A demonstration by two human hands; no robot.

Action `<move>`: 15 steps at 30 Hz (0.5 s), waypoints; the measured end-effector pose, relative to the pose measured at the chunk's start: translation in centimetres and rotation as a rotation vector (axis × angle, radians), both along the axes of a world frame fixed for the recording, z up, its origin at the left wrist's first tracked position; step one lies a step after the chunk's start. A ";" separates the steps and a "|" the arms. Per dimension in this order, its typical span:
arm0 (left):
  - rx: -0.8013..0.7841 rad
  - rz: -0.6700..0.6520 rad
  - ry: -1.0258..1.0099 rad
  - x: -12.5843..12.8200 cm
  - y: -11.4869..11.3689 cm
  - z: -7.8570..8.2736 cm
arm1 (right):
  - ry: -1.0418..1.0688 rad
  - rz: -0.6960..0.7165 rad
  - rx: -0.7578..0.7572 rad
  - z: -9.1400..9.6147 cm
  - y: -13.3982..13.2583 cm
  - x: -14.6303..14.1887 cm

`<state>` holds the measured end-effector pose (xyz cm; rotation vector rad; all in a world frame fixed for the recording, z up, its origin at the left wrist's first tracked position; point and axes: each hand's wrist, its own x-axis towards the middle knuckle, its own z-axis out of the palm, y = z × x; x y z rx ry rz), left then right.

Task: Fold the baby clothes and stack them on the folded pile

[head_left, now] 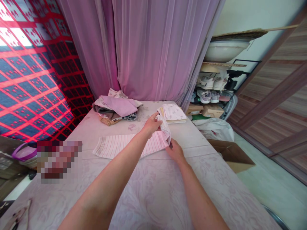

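Clenched at the right end by the left hand, striped pink cloth laid left-to-right; right hand nearer, fingers at the fold, hold unclear.

We note daylight glaring through a red-and-blue checked curtain at ten o'clock, highlights blown out; soft shadows, wide-lens bowing at the edges, a pixelated blur patch at nine.

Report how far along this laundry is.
Done: a neat folded stack at the far edge. In hand: a pink-striped garment, gripped by the left hand, with the right hand at its edge. Left: the loose heap of clothes beyond it.
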<state>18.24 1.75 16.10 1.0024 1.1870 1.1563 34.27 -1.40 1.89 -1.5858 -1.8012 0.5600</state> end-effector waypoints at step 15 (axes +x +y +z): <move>0.035 -0.001 0.058 -5.2 -2.9 -0.8 | 0.108 0.342 -0.124 5.6 12.1 -5.5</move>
